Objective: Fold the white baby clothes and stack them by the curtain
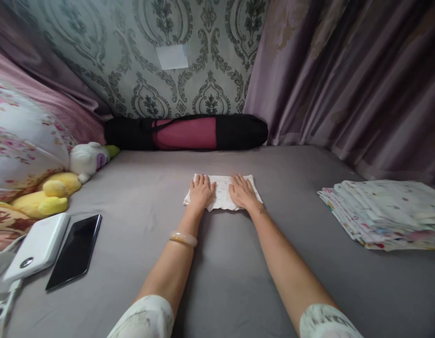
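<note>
A small white folded cloth (222, 191) with a faint print lies flat on the grey sheet, its near edge slightly wavy. My left hand (201, 191) rests palm down on the cloth's left part, fingers stretched out and pointing away from me. On its right part lies my right hand (244, 191), also flat with the fingers extended. Bare cloth shows between the two hands; the parts beneath the palms are hidden. Neither hand grips anything.
A stack of folded printed cloths (386, 213) sits at the right. To the left are a black phone (74, 251), a white power bank (37, 246) with a cable, and plush toys (87, 159). A long black and red bag (185, 133) lies along the patterned wall, beside purple curtains (309, 70).
</note>
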`<move>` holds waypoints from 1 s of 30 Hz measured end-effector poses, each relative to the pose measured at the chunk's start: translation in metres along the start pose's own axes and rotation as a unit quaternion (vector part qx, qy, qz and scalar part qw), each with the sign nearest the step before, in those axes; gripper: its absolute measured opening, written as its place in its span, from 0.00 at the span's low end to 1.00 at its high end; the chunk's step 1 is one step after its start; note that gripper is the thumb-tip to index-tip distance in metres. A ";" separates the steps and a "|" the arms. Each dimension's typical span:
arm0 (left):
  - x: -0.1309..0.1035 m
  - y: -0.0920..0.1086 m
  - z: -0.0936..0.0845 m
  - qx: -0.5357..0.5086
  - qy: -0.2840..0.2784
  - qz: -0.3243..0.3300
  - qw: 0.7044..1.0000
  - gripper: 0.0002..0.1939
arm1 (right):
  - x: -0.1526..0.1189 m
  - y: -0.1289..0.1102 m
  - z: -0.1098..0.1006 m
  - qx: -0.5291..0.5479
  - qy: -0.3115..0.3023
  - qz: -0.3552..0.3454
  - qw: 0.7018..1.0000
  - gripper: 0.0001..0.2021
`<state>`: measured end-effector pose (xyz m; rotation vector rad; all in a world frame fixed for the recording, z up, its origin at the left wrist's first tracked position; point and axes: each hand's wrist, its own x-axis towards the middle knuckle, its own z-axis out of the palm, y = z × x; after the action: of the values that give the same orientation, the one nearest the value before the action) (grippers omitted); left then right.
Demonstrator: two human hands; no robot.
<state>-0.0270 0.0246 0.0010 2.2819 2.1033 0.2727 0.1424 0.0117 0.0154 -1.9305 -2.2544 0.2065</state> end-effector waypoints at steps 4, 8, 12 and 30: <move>-0.001 -0.005 -0.004 0.009 0.006 -0.029 1.000 0.33 | 0.000 0.013 0.000 -0.020 0.043 0.048 0.998 0.29; 0.000 -0.010 -0.003 -0.019 -0.028 -0.045 0.998 0.35 | 0.001 0.019 0.005 -0.025 0.027 0.061 0.997 0.30; 0.001 -0.013 -0.003 -0.042 -0.041 -0.041 0.997 0.34 | 0.001 0.023 0.003 -0.016 0.023 0.062 0.998 0.30; 0.014 -0.062 -0.021 -0.287 0.050 -0.067 0.954 0.20 | -0.011 -0.030 0.007 -0.041 -0.013 -0.003 0.999 0.29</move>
<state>-0.0900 0.0417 0.0149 1.8101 1.8750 0.8782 0.1141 -0.0037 0.0146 -1.9711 -2.3187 0.1414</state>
